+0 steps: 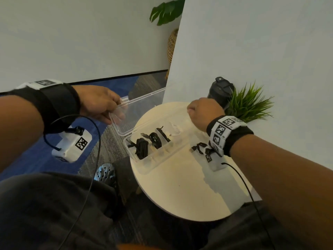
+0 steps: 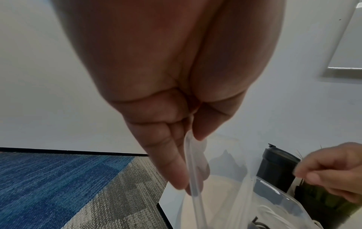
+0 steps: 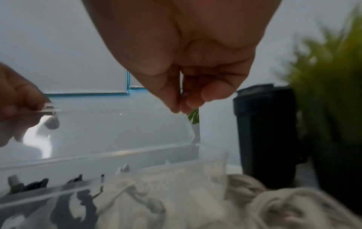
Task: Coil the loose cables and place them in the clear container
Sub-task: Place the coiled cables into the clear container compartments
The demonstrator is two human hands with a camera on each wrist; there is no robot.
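Note:
The clear container (image 1: pixel 156 159) stands on the round white table (image 1: pixel 180 192) with its hinged lid (image 1: pixel 142 112) raised. My left hand (image 1: pixel 118 107) pinches the lid's left end by its latch tab, thumb and fingers on either side of the edge (image 2: pixel 195 193). At the lid's right end my right hand (image 1: pixel 190 110) pinches the rim between thumb and fingertips (image 3: pixel 181 108). Coiled black cables (image 1: pixel 144 146) fill the left compartments. White cables (image 1: pixel 175 130) lie in the right ones. One black cable (image 1: pixel 200 147) lies on the table beside the box, below my right wrist.
A black bottle (image 1: pixel 220 91) and a green potted plant (image 1: pixel 250 103) stand at the table's back right, close behind my right hand. A white wall panel rises just behind them. Carpeted floor lies to the left of the table.

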